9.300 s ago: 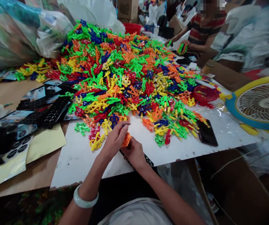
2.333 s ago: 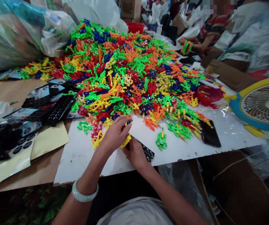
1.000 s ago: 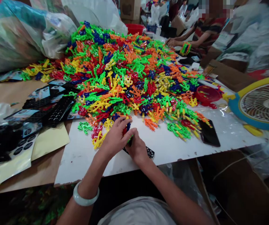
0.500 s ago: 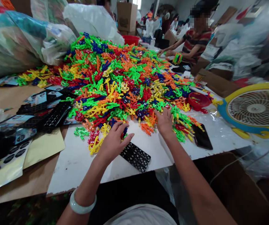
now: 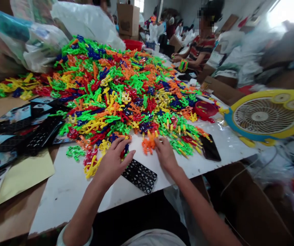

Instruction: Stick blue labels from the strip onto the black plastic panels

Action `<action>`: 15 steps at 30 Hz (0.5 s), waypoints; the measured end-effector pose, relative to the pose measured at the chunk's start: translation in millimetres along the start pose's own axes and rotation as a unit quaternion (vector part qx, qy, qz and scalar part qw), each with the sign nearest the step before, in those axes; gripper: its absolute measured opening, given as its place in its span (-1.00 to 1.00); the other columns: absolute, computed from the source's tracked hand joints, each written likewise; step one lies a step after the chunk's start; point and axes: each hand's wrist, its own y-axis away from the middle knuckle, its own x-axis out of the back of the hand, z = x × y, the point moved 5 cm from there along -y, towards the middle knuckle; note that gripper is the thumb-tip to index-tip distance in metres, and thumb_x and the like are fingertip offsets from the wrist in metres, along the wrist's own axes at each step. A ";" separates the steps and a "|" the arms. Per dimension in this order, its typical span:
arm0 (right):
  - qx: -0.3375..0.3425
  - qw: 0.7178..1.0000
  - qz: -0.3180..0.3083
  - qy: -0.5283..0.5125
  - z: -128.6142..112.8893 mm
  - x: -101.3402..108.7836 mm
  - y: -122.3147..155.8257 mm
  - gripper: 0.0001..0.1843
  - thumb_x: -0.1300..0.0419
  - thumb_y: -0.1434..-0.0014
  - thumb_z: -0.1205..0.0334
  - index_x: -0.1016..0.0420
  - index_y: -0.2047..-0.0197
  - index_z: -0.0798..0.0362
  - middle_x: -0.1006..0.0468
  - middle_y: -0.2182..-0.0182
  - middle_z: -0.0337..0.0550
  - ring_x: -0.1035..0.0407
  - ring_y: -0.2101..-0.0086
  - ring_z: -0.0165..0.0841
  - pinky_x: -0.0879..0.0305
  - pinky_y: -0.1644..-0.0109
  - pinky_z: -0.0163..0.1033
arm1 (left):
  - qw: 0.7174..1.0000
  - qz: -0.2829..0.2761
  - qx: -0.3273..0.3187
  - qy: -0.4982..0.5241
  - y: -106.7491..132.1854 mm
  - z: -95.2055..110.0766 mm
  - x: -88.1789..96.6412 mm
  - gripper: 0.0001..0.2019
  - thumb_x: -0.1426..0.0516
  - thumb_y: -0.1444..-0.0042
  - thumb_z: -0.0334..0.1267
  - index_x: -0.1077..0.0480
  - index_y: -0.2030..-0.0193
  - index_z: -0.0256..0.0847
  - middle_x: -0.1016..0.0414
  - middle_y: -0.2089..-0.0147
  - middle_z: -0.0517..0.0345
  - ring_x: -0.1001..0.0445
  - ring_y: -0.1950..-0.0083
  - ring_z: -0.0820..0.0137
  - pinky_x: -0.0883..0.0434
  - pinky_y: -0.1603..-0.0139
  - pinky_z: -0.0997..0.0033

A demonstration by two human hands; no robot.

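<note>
My left hand lies palm down at the front of a heap of small plastic figures in green, orange, red, yellow and blue. Its thumb stands apart from the curled fingers, with a blue piece showing between them. Under the thumb side is a black plastic rack with round holes, lying at a slant on the white tabletop. My right hand has its fingertips closed on an orange figure, slightly blurred, just beyond the rack. Beside the left wrist lie yellow figures.
Black racks and printed cards cover the left side. A phone, a red basket and a yellow-blue fan stand at the right. Bulging plastic bags sit behind left. A person works across the table.
My right hand has drawn left from the heap's edge and taken hold of an orange figure. My left hand stays over the front of the heap. The view has shifted right.
</note>
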 end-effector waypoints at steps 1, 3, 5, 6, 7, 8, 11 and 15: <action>-0.003 1.000 0.000 0.002 -8.0 -3.6 4.5 -0.65 -0.05 -0.25 0.37 -0.46 -0.07 0.05 -0.42 0.06 0.02 -0.30 0.12 -0.22 -0.25 0.06 -0.18 | 1.000 0.002 -0.001 -0.001 -0.2 -0.4 -0.2 -0.62 -0.05 -0.22 0.03 -0.35 -0.11 -0.03 -0.26 -0.27 0.10 -0.34 -0.22 0.25 -0.28 -0.26 0.16; -0.016 1.000 0.003 0.008 -23.0 -8.7 11.0 -0.64 -0.07 -0.26 0.36 -0.45 -0.10 0.01 -0.39 -0.01 0.05 -0.27 0.05 -0.16 -0.22 0.01 -0.12 | 1.000 0.003 -0.007 -0.001 0.3 -0.6 -0.6 -0.61 -0.06 -0.21 0.03 -0.34 -0.11 -0.03 -0.26 -0.27 0.09 -0.33 -0.23 0.25 -0.28 -0.26 0.16; -0.014 1.000 -0.002 -0.003 -36.7 -11.7 13.9 -0.65 -0.10 -0.24 0.36 -0.48 -0.07 -0.06 -0.37 -0.05 0.04 -0.23 -0.01 -0.11 -0.18 -0.02 -0.05 | 1.000 0.005 -0.010 -0.005 2.1 -0.4 -0.1 -0.62 -0.05 -0.22 0.02 -0.34 -0.12 -0.04 -0.24 -0.28 0.08 -0.32 -0.24 0.25 -0.28 -0.27 0.16; -0.003 1.000 -0.011 -0.022 -42.3 -12.7 13.9 -0.65 -0.12 -0.24 0.36 -0.49 -0.05 -0.11 -0.38 -0.07 -0.01 -0.22 -0.03 -0.10 -0.17 -0.03 -0.05 | 1.000 0.007 -0.010 -0.007 3.3 -0.3 0.5 -0.61 -0.05 -0.22 0.01 -0.34 -0.12 -0.05 -0.24 -0.28 0.07 -0.32 -0.25 0.25 -0.27 -0.28 0.16; 0.006 0.999 -0.019 -0.048 -45.7 -13.2 12.9 -0.67 -0.14 -0.23 0.37 -0.51 -0.02 -0.14 -0.40 -0.07 -0.06 -0.23 -0.04 -0.13 -0.16 -0.04 -0.06 | 1.000 0.011 -0.009 -0.009 4.4 -0.3 1.2 -0.61 -0.05 -0.22 0.01 -0.34 -0.12 -0.06 -0.24 -0.28 0.06 -0.31 -0.25 0.25 -0.26 -0.29 0.16; 0.008 0.997 -0.022 -0.075 -46.1 -12.9 10.8 -0.70 -0.14 -0.23 0.37 -0.52 0.02 -0.14 -0.42 -0.04 -0.09 -0.25 -0.03 -0.16 -0.17 -0.04 -0.08 | 1.000 0.015 -0.006 -0.010 5.3 -0.2 1.9 -0.61 -0.05 -0.22 0.00 -0.34 -0.12 -0.07 -0.24 -0.27 0.04 -0.31 -0.25 0.25 -0.26 -0.30 0.16; -0.044 0.992 0.001 -0.115 -27.8 -8.7 -0.9 -0.76 -0.06 -0.28 0.35 -0.53 0.10 0.00 -0.48 0.12 -0.06 -0.31 0.07 -0.23 -0.20 -0.03 -0.11 | 1.000 0.017 0.000 -0.014 6.7 0.8 2.5 -0.61 -0.05 -0.22 0.01 -0.34 -0.12 -0.07 -0.26 -0.27 0.03 -0.32 -0.25 0.24 -0.27 -0.28 0.15; -0.100 0.990 0.016 -0.098 2.9 -7.1 -18.6 -0.67 -0.07 -0.27 0.21 -0.43 -0.05 0.11 -0.38 0.19 0.02 -0.29 0.16 -0.16 -0.26 0.03 -0.04 | 1.000 0.015 0.007 -0.018 5.7 3.1 1.7 -0.62 -0.05 -0.22 0.00 -0.35 -0.11 -0.06 -0.26 -0.27 0.05 -0.35 -0.23 0.23 -0.33 -0.23 0.15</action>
